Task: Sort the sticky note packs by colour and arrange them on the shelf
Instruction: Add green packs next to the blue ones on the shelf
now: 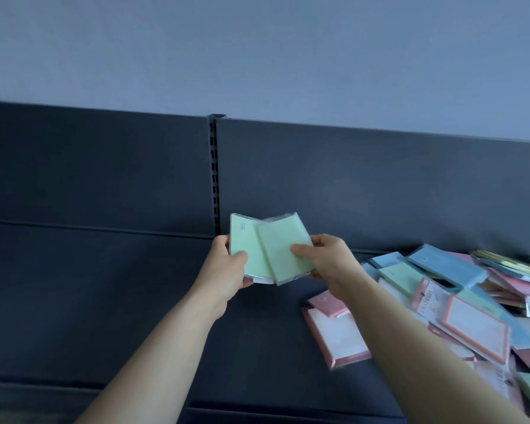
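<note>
Centre frame, above shelf (104, 295): left hand (228, 269), grip closed round green pack (244, 240). A second green pack (277, 244) overlaps it, pinched in right hand (329, 260) grip. Likely light, stiff, wrap slippery; hold by edges. Lower right: mixed pile (459, 289).

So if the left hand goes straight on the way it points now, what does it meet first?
Probably the shelf back panel: the left hand, gripping its green pack, has nothing visible ahead before that, though depth is unclear.
</note>
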Demonstrator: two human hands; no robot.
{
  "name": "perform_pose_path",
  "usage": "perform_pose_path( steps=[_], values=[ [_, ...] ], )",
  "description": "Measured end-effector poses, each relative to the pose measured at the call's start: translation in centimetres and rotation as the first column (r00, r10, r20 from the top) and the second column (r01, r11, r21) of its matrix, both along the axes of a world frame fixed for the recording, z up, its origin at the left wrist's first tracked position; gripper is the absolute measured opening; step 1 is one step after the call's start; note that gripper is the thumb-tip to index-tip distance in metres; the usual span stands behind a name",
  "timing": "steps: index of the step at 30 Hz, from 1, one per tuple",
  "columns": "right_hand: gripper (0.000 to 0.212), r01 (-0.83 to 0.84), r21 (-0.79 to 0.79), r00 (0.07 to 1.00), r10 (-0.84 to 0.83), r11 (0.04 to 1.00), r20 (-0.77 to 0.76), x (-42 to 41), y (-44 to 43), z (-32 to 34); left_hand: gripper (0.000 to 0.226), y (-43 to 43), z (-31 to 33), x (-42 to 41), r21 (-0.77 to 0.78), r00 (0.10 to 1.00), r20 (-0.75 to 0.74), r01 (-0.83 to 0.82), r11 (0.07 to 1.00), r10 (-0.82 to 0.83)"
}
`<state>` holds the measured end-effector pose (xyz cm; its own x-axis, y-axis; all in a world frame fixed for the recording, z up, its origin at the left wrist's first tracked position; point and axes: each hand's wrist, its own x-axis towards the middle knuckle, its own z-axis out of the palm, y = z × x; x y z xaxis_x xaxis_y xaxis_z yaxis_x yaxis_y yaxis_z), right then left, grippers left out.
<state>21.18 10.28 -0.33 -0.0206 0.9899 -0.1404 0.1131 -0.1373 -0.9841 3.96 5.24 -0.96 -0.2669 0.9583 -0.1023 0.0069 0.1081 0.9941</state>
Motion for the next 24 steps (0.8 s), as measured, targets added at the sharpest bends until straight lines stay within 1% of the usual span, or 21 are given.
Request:
perform_pose_path(
  steps=[6, 11, 14, 19, 24],
  values=[
    [0.027, -0.050, -0.003, 0.996, 0.050, 0.999, 0.071, -7.1, -1.7, -0.5, 0.030, -2.9, 0.6, -6.0, 0.078, 0.997, -0.067, -0.041, 0.996, 0.046],
    [0.032, -0.116, 0.016, 0.987, 0.113, 0.993, 0.113, -15.0, -4.0, -0.2, 0.029, -5.9, 1.2, -13.4, 0.101, 0.990, -0.113, -0.071, 0.992, 0.082],
    [0.033, -0.158, 0.013, 0.983, 0.156, 0.987, 0.100, -20.5, -5.4, -0.1, 0.028, -7.8, 1.3, -18.7, 0.087, 0.986, -0.138, -0.080, 0.993, 0.092],
    [0.032, -0.222, -0.003, 0.975, 0.222, 0.975, 0.030, -29.6, -8.1, -0.3, 0.025, -10.9, 1.3, -27.4, 0.070, 0.980, -0.163, -0.103, 0.992, 0.113],
    [0.038, -0.284, -0.052, 0.959, 0.284, 0.957, -0.005, -37.6, -10.2, -1.2, 0.030, -13.3, 1.2, -34.5, 0.037, 0.958, -0.248, -0.139, 0.990, 0.144]
  ],
)
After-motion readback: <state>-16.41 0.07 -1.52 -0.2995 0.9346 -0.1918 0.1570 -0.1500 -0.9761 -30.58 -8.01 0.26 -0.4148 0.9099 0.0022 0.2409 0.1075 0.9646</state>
